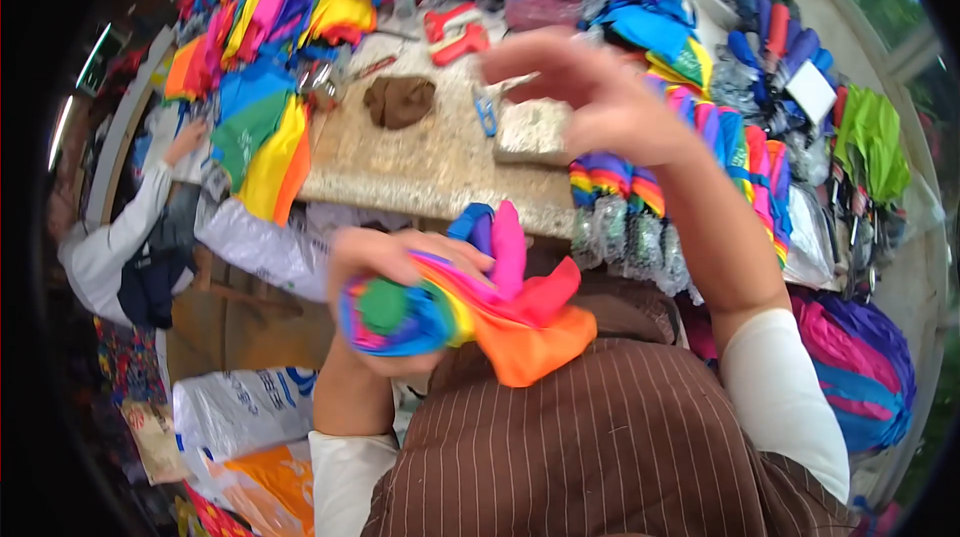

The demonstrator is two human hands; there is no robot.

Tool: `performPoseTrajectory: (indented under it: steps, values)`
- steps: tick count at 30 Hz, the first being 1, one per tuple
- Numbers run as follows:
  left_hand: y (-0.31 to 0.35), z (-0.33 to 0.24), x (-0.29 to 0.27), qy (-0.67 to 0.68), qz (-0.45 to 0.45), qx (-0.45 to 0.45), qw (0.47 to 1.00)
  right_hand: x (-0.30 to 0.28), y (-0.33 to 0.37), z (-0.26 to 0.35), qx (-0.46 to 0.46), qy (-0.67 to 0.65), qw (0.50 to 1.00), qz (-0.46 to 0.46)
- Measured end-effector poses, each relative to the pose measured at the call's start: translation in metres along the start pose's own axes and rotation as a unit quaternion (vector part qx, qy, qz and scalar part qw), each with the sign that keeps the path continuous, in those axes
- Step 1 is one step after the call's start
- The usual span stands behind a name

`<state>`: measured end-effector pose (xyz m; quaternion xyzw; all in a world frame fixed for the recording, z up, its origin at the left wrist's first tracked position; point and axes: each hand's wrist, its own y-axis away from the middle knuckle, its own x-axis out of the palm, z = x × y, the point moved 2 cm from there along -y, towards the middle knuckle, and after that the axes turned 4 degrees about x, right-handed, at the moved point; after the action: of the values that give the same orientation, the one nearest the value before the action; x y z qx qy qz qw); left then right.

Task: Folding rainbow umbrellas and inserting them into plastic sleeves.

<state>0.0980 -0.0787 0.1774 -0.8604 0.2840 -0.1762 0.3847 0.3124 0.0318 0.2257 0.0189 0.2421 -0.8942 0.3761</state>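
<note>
My left hand [378,255] is wrapped round a furled rainbow umbrella [455,307], in front of my striped brown apron. The umbrella's round, gathered end points left, and its loose orange, red and pink flaps fan out to the right. Above the workbench my right hand [615,112] is raised, blurred by motion, its fingers and thumb curved apart with nothing between them. Below that hand a pale, rough block [530,134] sits near the bench's front edge. Beside the block lies a small blue-handled tool [486,115].
The worn bench [450,177] carries a brown cloth [400,102] and a red-and-white tool [457,34]. Rainbow umbrellas [690,142] with plastic-wrapped handles are stacked at the right. More colourful fabric [265,127] hangs at the left, near another person [130,237]. Plastic bags [245,417] lie lower left.
</note>
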Motion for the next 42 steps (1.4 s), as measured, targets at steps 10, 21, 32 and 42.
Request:
performPoseTrajectory:
  steps: [10,21,32,42]
  values:
    - [-0.078,-0.007,0.012,-0.082,-0.207,-0.004,0.975,0.085,0.031,-0.034,0.231,-0.545,0.765,0.255]
    - [-0.081,0.003,0.012,-0.108,-0.274,-0.006,0.956,0.068,0.035,-0.026,0.234,-0.385,0.865,0.22]
    - [-0.078,0.019,-0.016,-0.169,-0.283,-0.01,0.944,0.062,0.044,-0.024,0.202,-0.019,0.971,0.129]
    - [-0.007,0.056,-0.034,0.057,-0.361,-0.081,0.927,0.073,0.053,-0.039,0.309,0.224,0.924,-0.02]
